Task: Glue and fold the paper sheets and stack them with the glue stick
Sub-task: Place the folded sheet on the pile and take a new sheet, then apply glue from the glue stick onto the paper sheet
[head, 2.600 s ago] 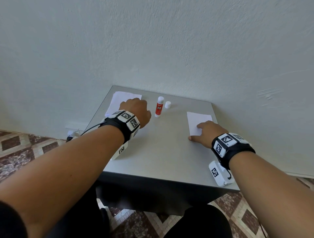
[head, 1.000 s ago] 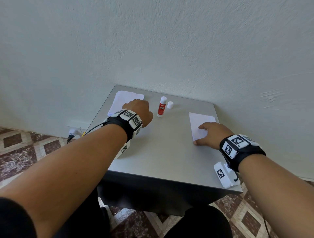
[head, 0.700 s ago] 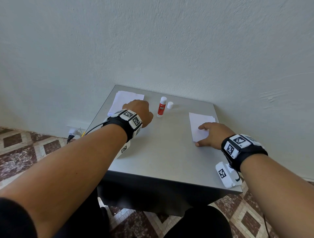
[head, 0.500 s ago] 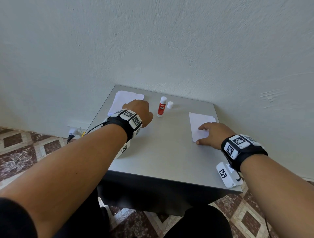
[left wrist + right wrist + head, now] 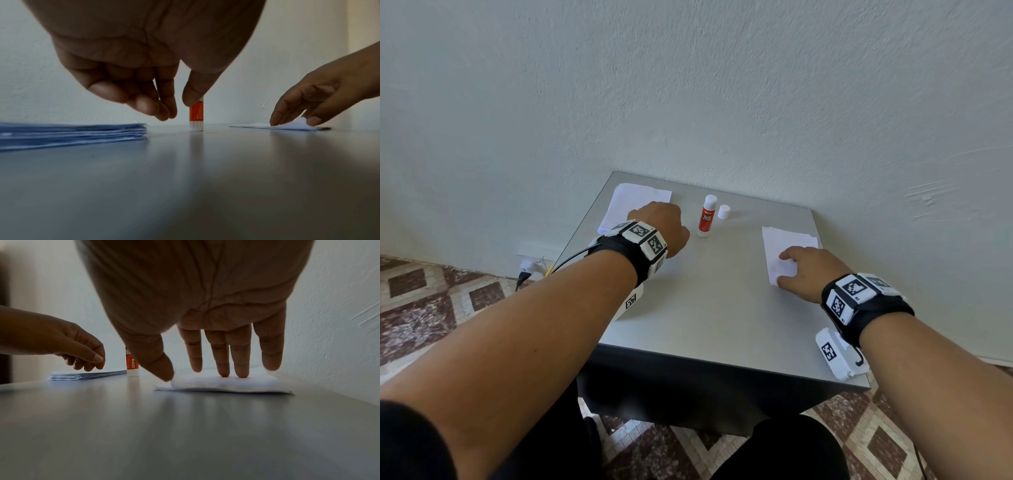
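A stack of white paper sheets [image 5: 635, 205] [image 5: 72, 133] lies at the table's far left corner. The red glue stick [image 5: 706, 216] [image 5: 196, 116] [image 5: 132, 363] stands upright without its cap; the white cap [image 5: 723, 211] stands just right of it. My left hand [image 5: 664, 222] [image 5: 179, 108] hovers by the stack's near right corner, fingers loosely curled, holding nothing. Folded white sheets [image 5: 787, 250] [image 5: 226, 382] lie at the right. My right hand [image 5: 791, 270] [image 5: 197, 368] presses straight fingers on them, thumb at their left edge.
The small grey table [image 5: 705, 308] stands against a white wall. White tagged camera boxes hang below both wrists near the table's left and front right edges. A cable runs from my left wrist to a wall socket [image 5: 530, 263]. Patterned tile floor lies below.
My right hand has slid slightly farther onto the folded sheets and now stays still. The left hand has hardly moved.
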